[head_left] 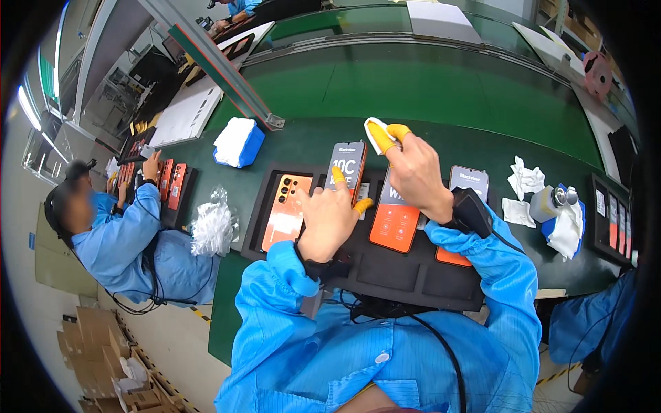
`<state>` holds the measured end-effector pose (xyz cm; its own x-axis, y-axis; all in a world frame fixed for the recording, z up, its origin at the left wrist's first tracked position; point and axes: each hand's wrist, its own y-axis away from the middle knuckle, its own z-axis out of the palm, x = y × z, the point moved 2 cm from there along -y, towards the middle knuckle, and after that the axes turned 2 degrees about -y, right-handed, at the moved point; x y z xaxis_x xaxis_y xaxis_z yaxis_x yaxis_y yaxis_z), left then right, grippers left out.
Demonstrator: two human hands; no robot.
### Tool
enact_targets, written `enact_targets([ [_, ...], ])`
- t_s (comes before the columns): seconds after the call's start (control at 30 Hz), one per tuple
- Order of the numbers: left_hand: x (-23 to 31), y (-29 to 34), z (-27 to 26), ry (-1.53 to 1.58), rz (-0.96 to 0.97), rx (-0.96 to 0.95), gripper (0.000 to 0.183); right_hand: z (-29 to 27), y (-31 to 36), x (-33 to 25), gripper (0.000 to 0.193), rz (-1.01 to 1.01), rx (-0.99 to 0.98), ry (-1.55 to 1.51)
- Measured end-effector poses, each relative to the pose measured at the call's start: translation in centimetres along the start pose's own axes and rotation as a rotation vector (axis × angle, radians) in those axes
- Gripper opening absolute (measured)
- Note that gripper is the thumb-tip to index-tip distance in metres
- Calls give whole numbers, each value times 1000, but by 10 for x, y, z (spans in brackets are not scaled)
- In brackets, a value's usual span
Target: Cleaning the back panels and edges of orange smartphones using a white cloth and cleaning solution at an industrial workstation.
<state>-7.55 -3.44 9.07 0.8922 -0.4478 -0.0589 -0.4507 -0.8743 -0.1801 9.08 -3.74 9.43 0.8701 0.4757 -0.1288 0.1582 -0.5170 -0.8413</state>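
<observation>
My left hand [329, 217], with yellow finger cots, steadies an orange smartphone [348, 165] with a printed grey film. Its index finger lies on the front and the thumb is near the right edge. The other fingers are hidden. My right hand [418, 168], also in yellow finger cots, pinches a white wiping cloth [373, 140] just beyond the phone's upper right corner. Below my hands is a black foam tray [375, 275]. In it lie an orange phone [282, 220] showing its camera back, a film-covered phone [394, 224] and another one [468, 180], partly under my right arm.
Left of the tray are a blue box of white cloths [237, 142] and a heap of clear plastic film [213, 224]. Crumpled cloths [527, 177], a dispenser bottle [545, 204] and another blue box [582, 224] stand right. A co-worker in blue [131, 234] sits at left.
</observation>
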Motion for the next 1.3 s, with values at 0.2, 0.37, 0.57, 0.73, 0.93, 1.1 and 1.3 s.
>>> enact_targets([
  [0.2,-33,18,-14,487,-116,-296,59,4,7,4,34,80,-74,-104],
  [0.37,-115,77,9,449,-257,323,37,11,9,2,30,123,-173,-170],
  [0.57,-179,101,77,1053,-672,444,25,14,12,-1,27,88,-288,-242],
  [0.73,-164,99,60,981,-696,347,25,15,12,2,21,122,-312,-213],
  [0.93,-145,125,61,883,-742,472,29,10,14,3,30,109,-401,-174],
  [1.1,-121,130,37,515,-599,652,29,5,8,3,28,143,-428,-154],
  [1.3,-99,115,42,163,-369,401,31,-58,13,3,39,91,-283,-78],
])
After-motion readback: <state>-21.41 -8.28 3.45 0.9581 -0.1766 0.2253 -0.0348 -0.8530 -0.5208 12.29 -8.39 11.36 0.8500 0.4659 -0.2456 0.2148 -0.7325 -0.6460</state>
